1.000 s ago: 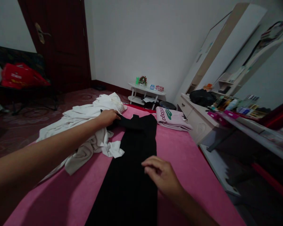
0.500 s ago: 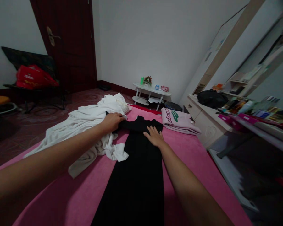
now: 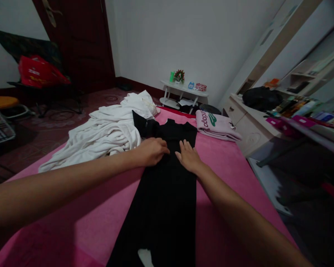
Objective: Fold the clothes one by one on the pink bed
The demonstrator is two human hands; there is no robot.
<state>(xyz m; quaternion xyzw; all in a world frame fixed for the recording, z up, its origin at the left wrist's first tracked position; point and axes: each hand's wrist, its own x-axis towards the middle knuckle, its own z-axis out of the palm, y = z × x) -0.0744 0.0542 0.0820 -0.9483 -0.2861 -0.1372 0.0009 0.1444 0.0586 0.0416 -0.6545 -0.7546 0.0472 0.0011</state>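
Note:
A long black garment [image 3: 169,193] lies spread down the middle of the pink bed cover, its neckline at the far end. My left hand [image 3: 154,151] is closed, fingers curled down onto the garment's upper left part; the cloth at the fingertips is mostly hidden. Flat on the upper right part rests my right hand [image 3: 188,155], fingers apart. The garment's left sleeve [image 3: 139,123] sticks up at an angle against a heap of white cloth [image 3: 105,133]. A small white patch [image 3: 145,257] shows on the black fabric near the bottom edge.
A folded pink garment [image 3: 217,128] with lettering lies at the bed's far right corner. The pink bed cover [image 3: 225,174] extends on both sides. Beyond stand a small white table [image 3: 183,87], a white dresser [image 3: 245,129] at right, and a chair with a red bag [image 3: 40,72] at left.
My left hand has moved from the sleeve toward me and right, nearer my right hand. The white cloth end beside the garment is gone from there; a white patch now shows lower down. The view has shifted.

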